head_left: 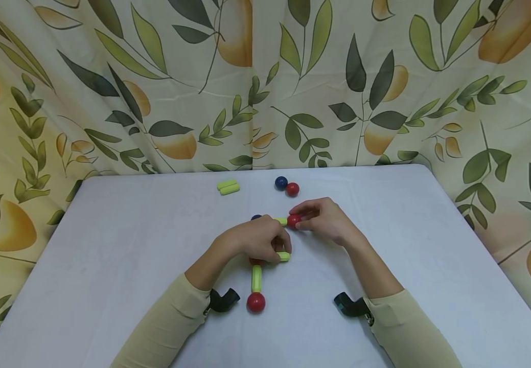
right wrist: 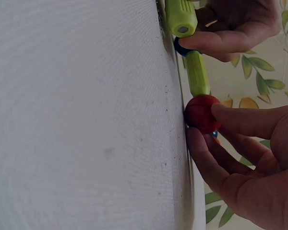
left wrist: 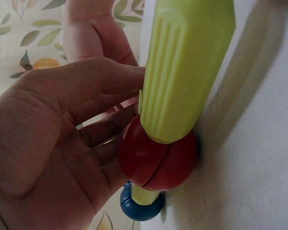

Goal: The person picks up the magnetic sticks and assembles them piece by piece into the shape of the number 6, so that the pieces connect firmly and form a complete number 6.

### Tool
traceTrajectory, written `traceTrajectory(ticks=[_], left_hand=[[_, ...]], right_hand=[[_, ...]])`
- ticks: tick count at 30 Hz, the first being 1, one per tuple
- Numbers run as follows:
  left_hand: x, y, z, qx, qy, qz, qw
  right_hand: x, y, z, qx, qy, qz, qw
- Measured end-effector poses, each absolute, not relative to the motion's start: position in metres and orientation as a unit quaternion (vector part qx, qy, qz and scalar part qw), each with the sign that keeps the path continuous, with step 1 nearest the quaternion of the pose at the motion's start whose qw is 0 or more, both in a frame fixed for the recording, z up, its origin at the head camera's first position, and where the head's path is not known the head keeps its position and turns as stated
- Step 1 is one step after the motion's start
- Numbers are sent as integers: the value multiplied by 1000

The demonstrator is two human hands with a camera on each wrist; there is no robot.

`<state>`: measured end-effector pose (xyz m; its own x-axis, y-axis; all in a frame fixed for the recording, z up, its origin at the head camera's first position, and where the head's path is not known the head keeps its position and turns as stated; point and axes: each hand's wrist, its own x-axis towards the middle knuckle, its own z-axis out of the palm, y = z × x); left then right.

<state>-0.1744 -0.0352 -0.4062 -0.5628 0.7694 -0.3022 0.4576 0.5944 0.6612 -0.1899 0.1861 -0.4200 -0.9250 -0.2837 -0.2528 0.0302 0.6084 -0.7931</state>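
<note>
My right hand point(head_left: 325, 217) pinches a red ball point(head_left: 294, 221) between thumb and fingers. That ball sits at the right end of a yellow-green rod point(right wrist: 198, 74), which runs left to a dark blue ball point(left wrist: 143, 210) partly behind my left hand. Over the middle of the joined pieces, my left hand point(head_left: 260, 240) grips a second rod point(head_left: 284, 256), whose free right end shows a round metal spot in the right wrist view. Beneath that hand lies another red ball point(left wrist: 158, 155). From it a third rod point(head_left: 256, 278) extends toward me to a red ball point(head_left: 256, 302).
Two loose yellow-green rods point(head_left: 230, 189) lie side by side near the table's far edge. Right of them are a loose blue ball point(head_left: 281, 183) and a loose red ball point(head_left: 292, 189). A leaf-patterned curtain point(head_left: 228, 122) hangs behind the white table point(head_left: 155, 214).
</note>
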Motion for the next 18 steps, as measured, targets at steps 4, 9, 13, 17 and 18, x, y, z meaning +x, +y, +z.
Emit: traceTrajectory(ticks=[4, 9, 13, 17, 18], left_hand=[[-174, -35, -407, 366, 843, 266, 291], [-175, -36, -407, 372, 842, 265, 286], [-174, -36, -405, 367, 843, 265, 290], [-173, -36, -404, 362, 843, 266, 295], [-172, -36, -403, 362, 843, 266, 296]], right_hand=[[-190, 186, -420, -75, 878, -437, 179], [-190, 186, -420, -76, 878, -437, 181], [-190, 186, -420, -75, 878, -437, 182], [-190, 186, -420, -75, 878, -436, 182], [-190, 186, -420, -74, 878, -436, 182]])
